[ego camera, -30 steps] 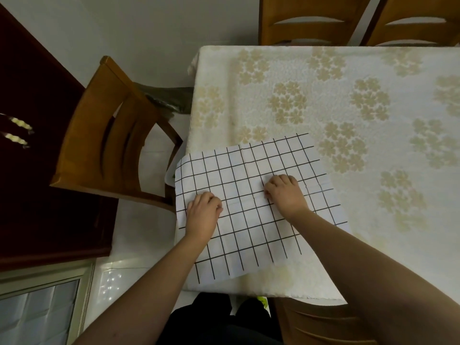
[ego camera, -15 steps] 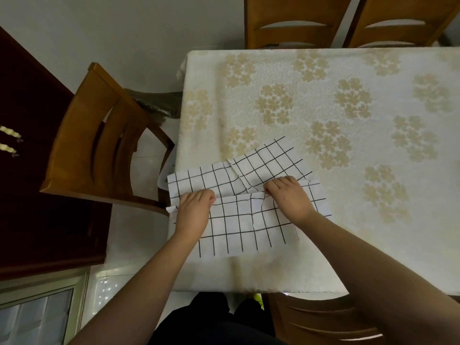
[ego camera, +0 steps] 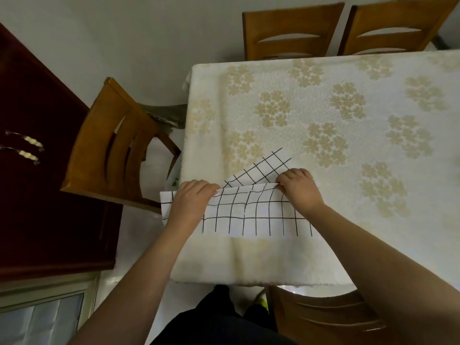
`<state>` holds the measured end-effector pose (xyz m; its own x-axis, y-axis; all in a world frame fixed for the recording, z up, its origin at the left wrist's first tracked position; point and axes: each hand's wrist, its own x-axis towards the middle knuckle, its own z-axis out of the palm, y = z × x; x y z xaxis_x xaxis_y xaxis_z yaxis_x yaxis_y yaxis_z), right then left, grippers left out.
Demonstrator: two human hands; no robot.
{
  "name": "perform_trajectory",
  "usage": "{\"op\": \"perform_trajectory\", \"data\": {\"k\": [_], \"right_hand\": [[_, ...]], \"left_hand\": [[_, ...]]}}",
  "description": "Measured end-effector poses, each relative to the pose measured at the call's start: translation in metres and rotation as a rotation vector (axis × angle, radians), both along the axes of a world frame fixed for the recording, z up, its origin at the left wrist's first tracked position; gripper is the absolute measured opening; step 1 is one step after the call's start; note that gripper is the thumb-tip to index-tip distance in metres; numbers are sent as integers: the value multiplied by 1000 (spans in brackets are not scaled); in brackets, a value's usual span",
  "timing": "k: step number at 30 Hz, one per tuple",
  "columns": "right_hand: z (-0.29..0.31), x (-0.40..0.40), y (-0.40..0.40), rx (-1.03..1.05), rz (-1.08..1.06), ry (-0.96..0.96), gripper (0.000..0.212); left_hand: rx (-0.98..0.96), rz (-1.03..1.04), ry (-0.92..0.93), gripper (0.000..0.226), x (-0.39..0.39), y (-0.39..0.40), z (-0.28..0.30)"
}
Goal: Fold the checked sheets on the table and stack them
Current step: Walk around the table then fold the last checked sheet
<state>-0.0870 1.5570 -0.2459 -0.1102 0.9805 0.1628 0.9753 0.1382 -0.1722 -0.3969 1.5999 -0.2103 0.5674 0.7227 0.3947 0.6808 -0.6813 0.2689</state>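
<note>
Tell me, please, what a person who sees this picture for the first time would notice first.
First comes the checked sheet at the near left corner of the table, pinched along its raised edge by the left hand and the right hand. A corner of checked sheet pokes out behind that edge. After that, the wooden chair at the table's left end and the flowered cloth catch the eye.

Checked sheet (ego camera: 251,212): white w/ black grid, half-folded at table's near-left corner, fold edge raised, far corner sticking out behind.
</note>
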Motion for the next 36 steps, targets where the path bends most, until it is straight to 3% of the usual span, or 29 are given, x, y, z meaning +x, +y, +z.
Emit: {"op": "perform_trajectory", "data": {"k": [5,9,12,16,22,28,36], "right_hand": [[26,12,-2,79,-16,-33,10],[48,34,-6,163,-42,-58,3],[64,51,-9,208,-69,-66,4],[86,68,-19,293,-122,-91,6],[87,81,-56,429,-180,-185,13],[40,78,-110,377,-244,-183,28],[-27,57,-172,-39,-357,-80,37]], "left_hand": [[-7,-14,4,31,-12,-3,15],[-21,107,63,47,-14,-6,33],[9,193,59,36,-11,-5,53],[187,254,11,17,-4,2,78],[315,222,-53,13,1,-3,80],[146,158,-16,22,-10,-30,10],[-243,196,265,26,-26,-76,-69]]}}
